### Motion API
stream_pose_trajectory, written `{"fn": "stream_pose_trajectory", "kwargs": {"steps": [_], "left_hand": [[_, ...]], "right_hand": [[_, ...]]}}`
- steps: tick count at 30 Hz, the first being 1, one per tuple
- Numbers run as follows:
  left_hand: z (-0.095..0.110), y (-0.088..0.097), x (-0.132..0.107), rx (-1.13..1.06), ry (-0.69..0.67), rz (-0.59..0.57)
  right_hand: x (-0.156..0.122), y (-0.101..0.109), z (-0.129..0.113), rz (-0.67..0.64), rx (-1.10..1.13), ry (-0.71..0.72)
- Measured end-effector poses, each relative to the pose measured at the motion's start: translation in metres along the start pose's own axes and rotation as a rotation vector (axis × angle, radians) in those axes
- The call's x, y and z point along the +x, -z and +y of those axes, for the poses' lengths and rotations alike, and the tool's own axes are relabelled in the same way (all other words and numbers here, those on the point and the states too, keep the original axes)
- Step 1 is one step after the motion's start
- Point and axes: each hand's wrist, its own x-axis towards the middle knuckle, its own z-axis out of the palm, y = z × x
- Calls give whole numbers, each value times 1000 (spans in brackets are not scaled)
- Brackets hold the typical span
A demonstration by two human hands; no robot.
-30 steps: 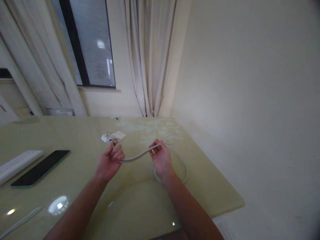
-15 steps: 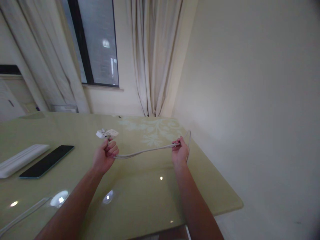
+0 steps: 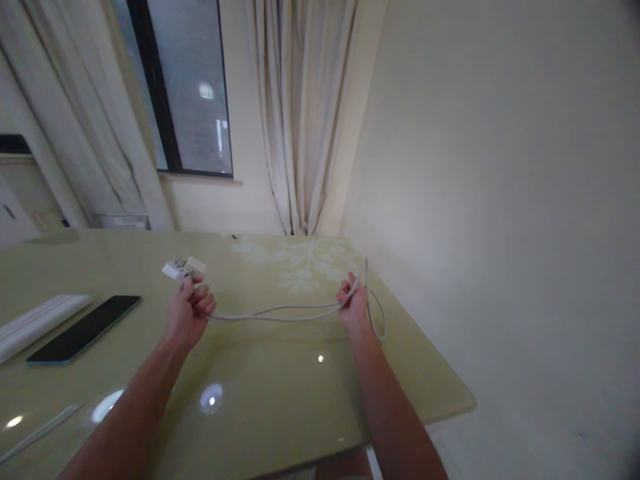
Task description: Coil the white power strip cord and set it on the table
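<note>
A white cable hangs in a shallow sag between my two hands above the green glass table. My left hand is closed round the cable just behind its white plug block, which sticks out past my fingers. My right hand is closed on the cable further along, near the table's right edge. Beyond that hand the cable rises and curls down in a loop.
A dark phone lies on the table at the left, with a long white object beside it. A white strip shows at the near left. Curtains and a window stand behind; a bare wall is at the right.
My hands have drawn apart along the cable, the left going left with the plug block and the right going right. The large loop that lay by my right hand has shrunk.
</note>
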Motion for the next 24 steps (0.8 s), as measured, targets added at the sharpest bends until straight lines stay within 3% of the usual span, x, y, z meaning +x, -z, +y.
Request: {"fn": "stream_pose_trajectory", "kwargs": {"steps": [2,6,9,13,18,22,24], "left_hand": [[-5,1,0,72,-9,9],[-15,2,-2,162,7,2],[-19,-1,-5,181,49,-52],[-27,-6,-12,211,96,-123],[-40,-10,-19,385,144,-155],[-44,-12,-25,502,217,-125],[-44,-15,-30,553,266,-181]], "right_hand": [[-6,-3,8,-58,-124,-57],[-18,-9,23,-289,-588,-128],[-27,-13,28,-475,-871,56],[-39,-18,35,-661,-1093,361],[-51,-20,39,-798,-1192,457],[-63,-23,39,-910,-1231,615],[-69,-25,40,-968,-1334,678]]}}
